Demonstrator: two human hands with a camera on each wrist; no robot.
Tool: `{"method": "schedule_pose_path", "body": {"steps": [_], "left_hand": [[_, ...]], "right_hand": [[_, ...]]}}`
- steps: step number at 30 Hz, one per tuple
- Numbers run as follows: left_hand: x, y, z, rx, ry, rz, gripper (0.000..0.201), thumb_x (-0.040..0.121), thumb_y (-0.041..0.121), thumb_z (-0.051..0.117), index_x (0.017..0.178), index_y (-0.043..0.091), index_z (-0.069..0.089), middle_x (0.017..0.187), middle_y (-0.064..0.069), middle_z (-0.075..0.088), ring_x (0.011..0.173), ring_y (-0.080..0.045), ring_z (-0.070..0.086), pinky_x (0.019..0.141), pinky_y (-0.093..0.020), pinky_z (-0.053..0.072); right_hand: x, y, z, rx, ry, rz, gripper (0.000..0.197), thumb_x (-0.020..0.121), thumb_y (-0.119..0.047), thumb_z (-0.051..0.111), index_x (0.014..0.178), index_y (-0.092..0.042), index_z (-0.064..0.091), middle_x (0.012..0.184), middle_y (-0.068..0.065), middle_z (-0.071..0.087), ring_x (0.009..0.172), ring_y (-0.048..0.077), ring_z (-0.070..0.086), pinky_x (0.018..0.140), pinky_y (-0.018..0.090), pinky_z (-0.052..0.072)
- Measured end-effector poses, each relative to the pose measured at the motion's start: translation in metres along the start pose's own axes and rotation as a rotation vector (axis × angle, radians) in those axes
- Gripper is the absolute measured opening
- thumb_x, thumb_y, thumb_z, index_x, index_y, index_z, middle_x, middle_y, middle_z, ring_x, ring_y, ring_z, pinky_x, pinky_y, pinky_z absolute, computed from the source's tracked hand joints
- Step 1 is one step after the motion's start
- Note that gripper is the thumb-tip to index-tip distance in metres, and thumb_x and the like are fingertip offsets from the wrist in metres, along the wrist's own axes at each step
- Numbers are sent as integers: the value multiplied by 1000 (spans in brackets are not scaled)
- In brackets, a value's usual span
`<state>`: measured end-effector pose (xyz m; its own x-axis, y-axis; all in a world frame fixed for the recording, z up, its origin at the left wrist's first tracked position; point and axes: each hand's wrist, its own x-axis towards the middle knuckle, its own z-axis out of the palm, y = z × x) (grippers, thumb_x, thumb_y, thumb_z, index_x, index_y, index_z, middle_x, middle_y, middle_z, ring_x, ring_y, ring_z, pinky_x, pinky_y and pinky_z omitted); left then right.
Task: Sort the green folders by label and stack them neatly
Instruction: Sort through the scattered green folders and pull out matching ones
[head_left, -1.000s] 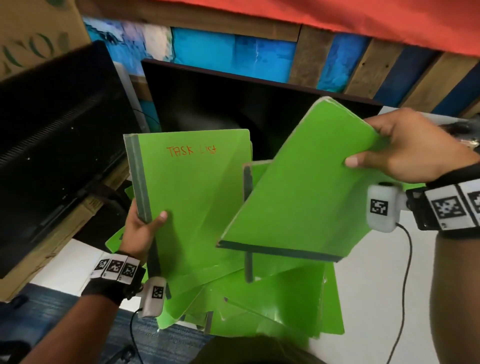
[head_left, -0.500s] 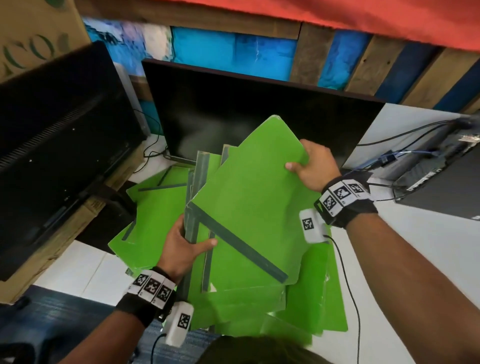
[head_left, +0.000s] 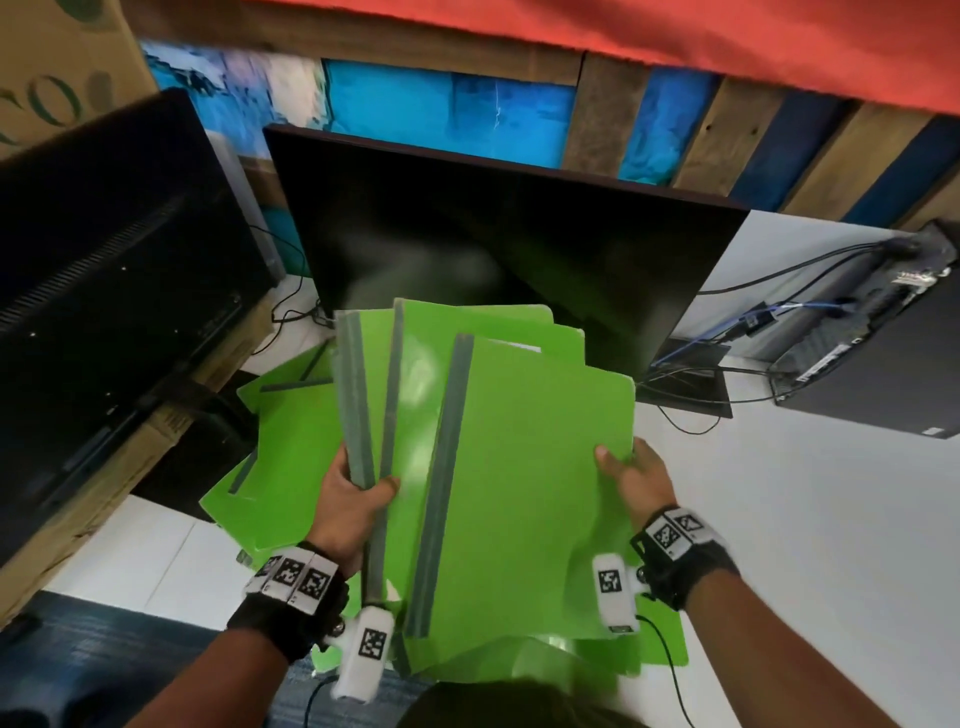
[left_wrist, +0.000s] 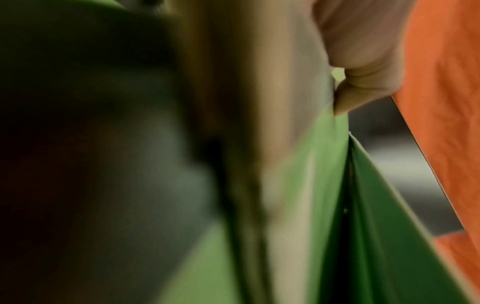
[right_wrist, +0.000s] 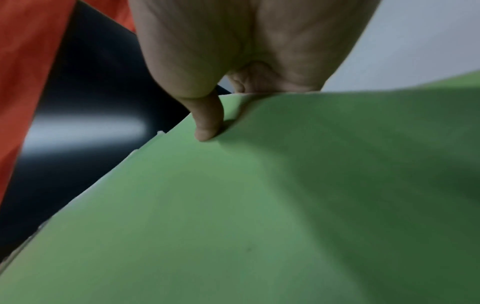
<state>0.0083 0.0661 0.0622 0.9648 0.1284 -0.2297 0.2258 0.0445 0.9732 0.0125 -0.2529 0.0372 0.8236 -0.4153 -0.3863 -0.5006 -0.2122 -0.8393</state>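
I hold a fan of three green folders (head_left: 519, 467) with grey spines above the desk. My left hand (head_left: 358, 493) grips their spine side, thumb over the front and fingers behind. My right hand (head_left: 631, 478) pinches the right edge of the top folder (right_wrist: 259, 195), thumb pressed on its face. The left wrist view shows my left hand's thumb (left_wrist: 363, 88) on a blurred green folder edge (left_wrist: 324, 164). No label shows on the faces turned to me. More green folders (head_left: 291, 457) lie loosely spread on the desk underneath.
A black monitor (head_left: 493, 249) stands right behind the folders, and a second dark screen (head_left: 104, 291) sits on a cardboard box at the left. Cables and a black computer case (head_left: 872, 353) lie at the right on the white desk (head_left: 805, 545).
The right hand brought its folder down and left onto the ones held by the left hand, then slid to the folder's right edge. The stack now lies lower and flatter, fanned out.
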Motion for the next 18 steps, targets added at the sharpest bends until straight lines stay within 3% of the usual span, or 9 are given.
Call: {"method": "schedule_pose_path", "body": {"steps": [2,5,8,10,12,14,18], "left_hand": [[-7,3,15,47,-82,-17,47,76,-20,59,100,20,53,79,-3,53,75,-21,53,66,-29,53],[-14,-3,26,18,-153,-36,58,72,-18,57,115,22,54,90,2,65,79,-11,64,67,-19,53],[-16,-15,26,-81,-237,-138,71,66,16,65,134,17,45,121,0,63,110,-14,60,91,-29,48],[-17,-21,27,-30,-314,-223,100,64,47,77,147,16,30,145,3,45,130,-16,45,111,-37,33],[-19,-25,31,102,-335,-229,113,65,61,76,150,17,16,149,7,33,135,-12,36,114,-34,27],[-17,-27,31,164,-301,-223,118,60,61,79,150,17,15,151,3,36,136,-14,39,113,-33,32],[-16,-32,22,167,-129,-206,82,78,26,76,144,16,28,130,10,49,117,-11,50,97,-22,39]], "right_hand": [[-4,4,10,33,0,8,29,85,-29,66,112,-23,60,114,-2,65,106,21,60,100,45,44],[-11,4,13,52,38,-31,27,88,-19,62,115,-19,58,108,-1,62,103,19,56,97,36,41],[-13,6,7,163,71,-54,29,90,-12,58,119,-17,56,106,2,63,101,22,58,90,33,42],[-12,9,9,173,85,-44,34,92,-17,57,125,-18,52,108,1,62,104,24,59,89,31,41],[-10,11,14,97,68,-56,38,92,-24,57,129,-22,50,114,0,63,108,23,58,92,31,41],[-10,12,22,16,34,-72,47,92,-30,55,137,-27,45,127,0,59,116,23,55,99,36,40],[-11,9,33,-53,-71,-138,55,94,-39,48,146,-32,30,144,0,46,129,24,46,108,41,34]]}}
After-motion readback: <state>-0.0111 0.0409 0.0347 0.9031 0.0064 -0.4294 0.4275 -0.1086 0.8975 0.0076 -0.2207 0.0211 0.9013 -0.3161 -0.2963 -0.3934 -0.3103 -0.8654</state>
